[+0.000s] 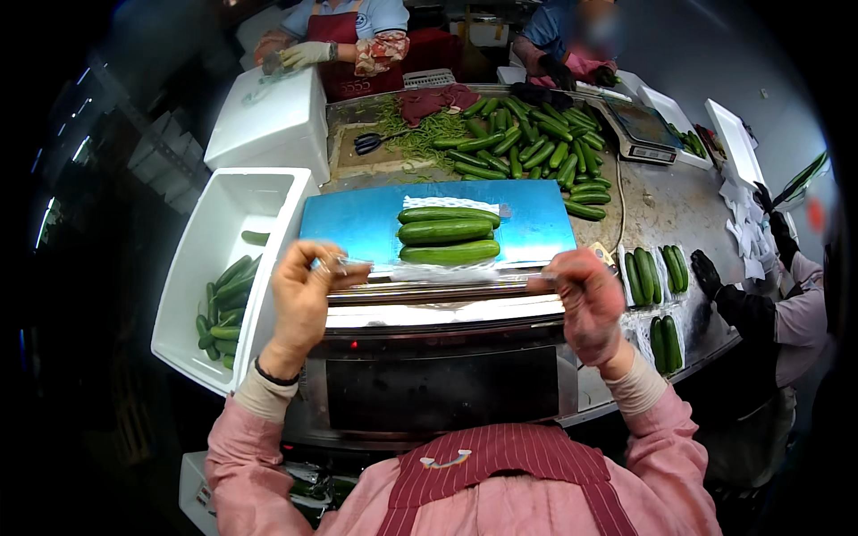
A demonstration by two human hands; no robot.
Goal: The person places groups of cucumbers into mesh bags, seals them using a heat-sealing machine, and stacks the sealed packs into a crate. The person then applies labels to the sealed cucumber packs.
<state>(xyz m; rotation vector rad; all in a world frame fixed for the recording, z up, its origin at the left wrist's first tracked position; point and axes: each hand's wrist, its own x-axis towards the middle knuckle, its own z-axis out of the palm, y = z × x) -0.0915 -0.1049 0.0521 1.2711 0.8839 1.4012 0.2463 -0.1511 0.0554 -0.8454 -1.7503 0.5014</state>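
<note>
Several cucumbers [446,233] lie side by side on white foam netting [450,202] on the blue plate [348,208] of a wrapping machine. My left hand [307,281] pinches the edge of clear plastic film [355,262] to the left of them, at the plate's front edge. On the right, my right hand [590,298] is raised at the plate's front corner with its fingers closed together, partly blurred; the film seems to run between both hands, but what the right fingers hold is not clear. Below the hands are the machine's metal bar [442,292] and dark front panel [442,388].
A white foam box [301,194] with cucumbers stands at left. Behind the plate lie a cucumber pile [536,144], green beans [429,141] and a scale [643,130]. Netted cucumber packs [643,275] are at right, beside a co-worker's gloved hand [706,273]. Two people work across the table.
</note>
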